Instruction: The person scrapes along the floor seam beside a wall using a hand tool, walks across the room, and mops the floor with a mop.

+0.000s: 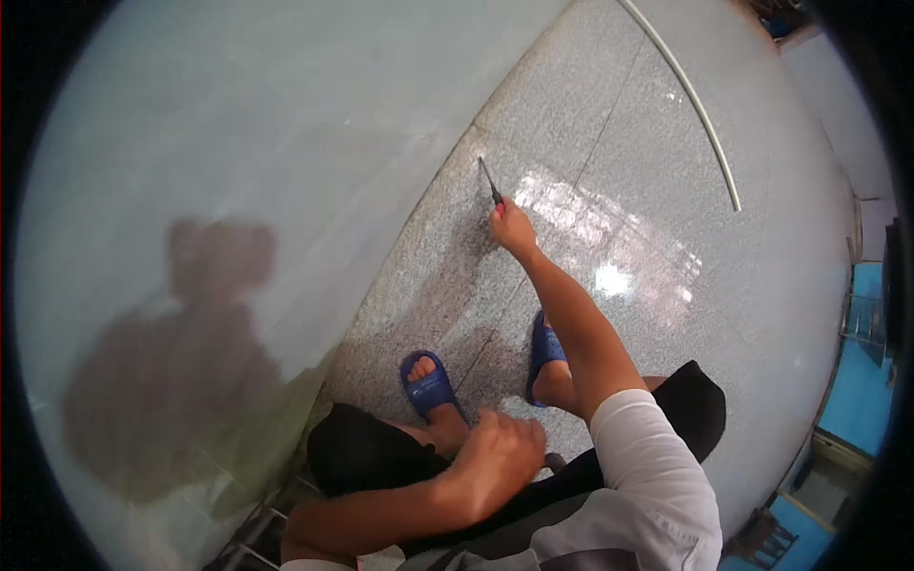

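My right hand (514, 230) reaches forward low over the speckled grey floor. It is closed around a screwdriver (492, 187) with a thin dark shaft and a bit of red handle showing. The shaft points away from me, and its tip appears at or just above the tiles near the wall; I cannot tell whether it touches. Near my lap, between my knees, my left hand (500, 455) has its fingers curled, slightly blurred. Whatever those fingers hold, if anything, is hidden. A small dark rounded thing (554, 462) shows beside that hand.
A pale wall (219, 124) bearing my shadow rises on the left. On the floor at the upper right lies a long white curved tube (687, 88). Blue slippers (430, 388) are on my feet. Blue panels (857, 400) and a dark rack (764, 541) line the right edge.
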### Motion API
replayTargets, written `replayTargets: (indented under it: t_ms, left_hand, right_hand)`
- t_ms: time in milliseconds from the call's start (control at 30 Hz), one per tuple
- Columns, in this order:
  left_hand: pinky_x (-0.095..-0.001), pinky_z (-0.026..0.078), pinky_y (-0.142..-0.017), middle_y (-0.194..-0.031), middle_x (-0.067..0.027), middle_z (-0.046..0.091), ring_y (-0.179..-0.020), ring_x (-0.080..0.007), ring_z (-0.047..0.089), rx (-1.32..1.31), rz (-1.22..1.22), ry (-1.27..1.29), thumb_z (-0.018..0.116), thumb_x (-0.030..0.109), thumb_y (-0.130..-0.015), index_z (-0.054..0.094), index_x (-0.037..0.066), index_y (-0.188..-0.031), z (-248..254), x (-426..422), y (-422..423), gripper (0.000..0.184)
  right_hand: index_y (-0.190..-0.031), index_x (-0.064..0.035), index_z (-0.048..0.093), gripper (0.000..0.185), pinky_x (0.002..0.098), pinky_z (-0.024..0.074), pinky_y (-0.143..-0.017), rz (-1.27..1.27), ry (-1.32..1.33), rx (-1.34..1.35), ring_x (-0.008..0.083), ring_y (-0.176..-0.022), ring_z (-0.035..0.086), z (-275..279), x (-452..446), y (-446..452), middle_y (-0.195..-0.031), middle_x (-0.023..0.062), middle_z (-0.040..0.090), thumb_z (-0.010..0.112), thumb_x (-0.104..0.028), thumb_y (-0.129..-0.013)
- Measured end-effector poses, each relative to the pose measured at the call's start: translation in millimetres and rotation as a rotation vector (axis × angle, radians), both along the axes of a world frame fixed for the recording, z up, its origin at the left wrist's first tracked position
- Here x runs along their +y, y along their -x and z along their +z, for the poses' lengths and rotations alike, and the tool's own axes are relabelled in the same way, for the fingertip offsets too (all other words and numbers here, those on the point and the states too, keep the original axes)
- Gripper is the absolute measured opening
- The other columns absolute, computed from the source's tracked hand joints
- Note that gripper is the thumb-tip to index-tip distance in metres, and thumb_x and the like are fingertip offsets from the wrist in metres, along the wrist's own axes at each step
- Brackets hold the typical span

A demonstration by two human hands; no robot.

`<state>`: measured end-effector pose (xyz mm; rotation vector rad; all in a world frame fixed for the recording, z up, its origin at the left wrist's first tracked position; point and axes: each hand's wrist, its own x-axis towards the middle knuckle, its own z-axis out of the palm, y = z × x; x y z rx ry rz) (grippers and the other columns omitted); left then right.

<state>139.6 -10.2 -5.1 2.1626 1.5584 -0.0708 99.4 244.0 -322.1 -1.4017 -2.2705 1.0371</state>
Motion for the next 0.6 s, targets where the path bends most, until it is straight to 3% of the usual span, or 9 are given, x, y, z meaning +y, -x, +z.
replayTargets:
  t_ms: [33, 100, 167, 200, 300, 400, 467, 600]
  left_hand:
    - [-0.0330, 0.041, -0.075, -0.076, -0.0119, 0.056, -0.077, -0.0224, 0.055, -0.123, 0.091, 0.045, 0.052, 0.013, -0.075, 0.057, -0.001, -0.103, -0.4, -1.3, -1.7, 0.032]
    - [-0.0346, 0.042, -0.073, -0.076, -0.0144, 0.057, -0.075, -0.0235, 0.054, -0.163, 0.036, -0.076, 0.051, 0.013, -0.076, 0.056, -0.005, -0.106, 0.2, 3.7, 3.9, 0.035]
    - [-0.0357, 0.042, -0.074, -0.077, -0.0155, 0.056, -0.074, -0.0245, 0.054, -0.223, -0.040, -0.271, 0.050, 0.012, -0.077, 0.054, -0.006, -0.109, 9.9, 9.2, 12.3, 0.038]
    - [-0.0363, 0.042, -0.076, -0.078, -0.0167, 0.057, -0.075, -0.0265, 0.054, -0.245, -0.053, -0.225, 0.050, 0.012, -0.078, 0.053, -0.007, -0.111, 11.2, 9.9, 13.0, 0.038]
    - [-0.0374, 0.042, -0.079, -0.080, -0.0176, 0.057, -0.078, -0.0284, 0.055, -0.144, -0.059, -0.220, 0.050, 0.012, -0.078, 0.054, -0.006, -0.110, 10.8, 11.7, 15.4, 0.037]
    - [-0.0390, 0.042, -0.079, -0.082, -0.0190, 0.058, -0.080, -0.0296, 0.056, -0.145, 0.003, -0.190, 0.050, 0.013, -0.079, 0.054, -0.006, -0.110, 10.4, 10.6, 15.4, 0.037]
    - [-0.0394, 0.042, -0.079, -0.083, -0.0193, 0.058, -0.080, -0.0298, 0.056, -0.157, 0.009, -0.180, 0.050, 0.013, -0.079, 0.054, -0.006, -0.110, 15.1, 6.5, 17.8, 0.037]
    - [-0.0395, 0.043, -0.079, -0.083, -0.0197, 0.059, -0.080, -0.0297, 0.056, -0.159, -0.026, -0.201, 0.050, 0.014, -0.078, 0.055, -0.006, -0.110, 17.9, 5.2, 20.6, 0.038]
  right_hand:
    - [-0.103, -0.0042, 0.054, 0.031, 0.0486, 0.0459, -0.072, -0.009, -0.017, 0.006, 0.0420, -0.082, 0.059, -5.5, -11.1, 5.1, -0.086, 0.0249, 0.061, 0.047, -0.027, -0.082]
    - [-0.107, -0.0050, 0.055, 0.035, 0.0486, 0.0464, -0.073, 0.277, 0.091, -0.151, 0.0396, -0.084, 0.059, -8.4, -53.8, 4.4, -0.088, 0.0256, 0.061, 0.047, -0.030, -0.083]
    - [-0.106, -0.0093, 0.053, 0.030, 0.0488, 0.0476, -0.065, 0.331, 0.187, -0.199, 0.0392, -0.076, 0.060, -22.2, -120.8, -2.7, -0.083, 0.0215, 0.062, 0.045, -0.031, -0.086]
    - [-0.106, -0.0120, 0.053, 0.028, 0.0476, 0.0482, -0.062, 0.432, 0.216, -0.271, 0.0383, -0.073, 0.061, 3.1, -142.8, -14.0, -0.079, 0.0197, 0.062, 0.045, -0.030, -0.087]
    - [-0.107, -0.0140, 0.054, 0.031, 0.0480, 0.0481, -0.063, 0.964, 0.207, -0.360, 0.0350, -0.073, 0.063, 7.4, -195.3, -51.5, -0.078, 0.0163, 0.064, 0.048, -0.034, -0.084]
    - [-0.106, -0.0154, 0.056, 0.031, 0.0485, 0.0479, -0.064, 0.901, 0.185, -0.419, 0.0352, -0.073, 0.062, 2.5, -176.8, -51.1, -0.079, 0.0156, 0.064, 0.048, -0.036, -0.083]
    - [-0.102, -0.0168, 0.057, 0.031, 0.0476, 0.0481, -0.063, 0.696, 0.142, -0.388, 0.0356, -0.073, 0.062, -1.2, -124.4, -44.2, -0.079, 0.0162, 0.064, 0.047, -0.040, -0.084]
    - [-0.094, -0.0091, 0.057, 0.032, 0.0486, 0.0471, -0.066, 0.154, 0.034, -0.269, 0.0394, -0.077, 0.061, 6.6, -11.0, -8.8, -0.081, 0.0210, 0.062, 0.045, -0.038, -0.086]
